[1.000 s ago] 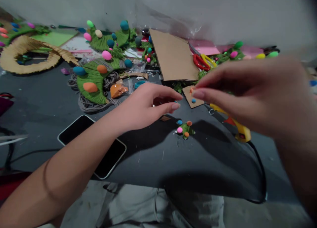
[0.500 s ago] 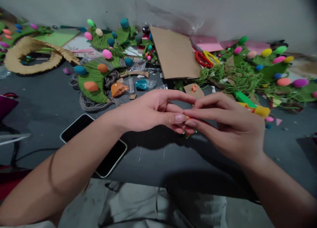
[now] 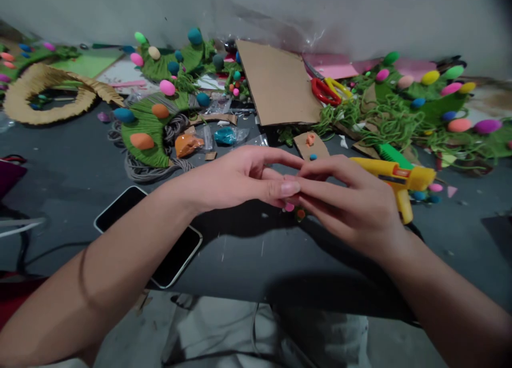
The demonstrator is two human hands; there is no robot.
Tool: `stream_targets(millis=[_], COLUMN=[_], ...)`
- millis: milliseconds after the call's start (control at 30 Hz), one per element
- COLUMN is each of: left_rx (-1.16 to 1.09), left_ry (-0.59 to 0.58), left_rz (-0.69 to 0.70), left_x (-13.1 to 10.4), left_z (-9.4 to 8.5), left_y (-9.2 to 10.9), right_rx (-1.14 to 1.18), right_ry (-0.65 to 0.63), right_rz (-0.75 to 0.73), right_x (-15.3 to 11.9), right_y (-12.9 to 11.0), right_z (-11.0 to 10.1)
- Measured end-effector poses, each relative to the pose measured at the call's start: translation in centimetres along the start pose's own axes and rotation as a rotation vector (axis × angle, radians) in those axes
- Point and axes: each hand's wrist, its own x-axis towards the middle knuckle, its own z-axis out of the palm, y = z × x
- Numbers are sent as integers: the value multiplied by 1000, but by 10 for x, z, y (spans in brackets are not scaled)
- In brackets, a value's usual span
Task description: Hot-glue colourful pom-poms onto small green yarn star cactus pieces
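Over the dark table, my left hand and my right hand meet at the fingertips. The fingers of both are closed together, and whatever lies between them is hidden. Just below the fingertips a small pink piece and a small orange and green piece show. Beyond the hands is a cardboard scrap with an orange bit of clay and a blue one. A yellow glue gun lies behind my right hand.
A phone lies under my left forearm. Green yarn crescents with coloured balls, an orange clay bag and a blue one are at left. Further back are a cardboard sheet, red-handled scissors and a straw-coloured ring.
My right hand has shifted left and turned, uncovering more of the glue gun. The orange bit between the fingertips is out of sight, and a pink piece now shows below them.
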Motion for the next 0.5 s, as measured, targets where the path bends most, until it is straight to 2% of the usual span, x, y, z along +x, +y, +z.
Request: stream_targets(millis=[167,333,500], left_rx=[18,-5,18], left_ry=[105,158,226], left_rz=[33,14,55], left_x=[-1,3,4], left_z=[-3,3,1], left_y=[1,-3,-8], right_rx=[4,-40,-68], right_ry=[43,53,61], right_rz=[17,-35,11], right_x=[1,4,5], right_y=[0,-3,-5], right_z=[-1,-2,-4])
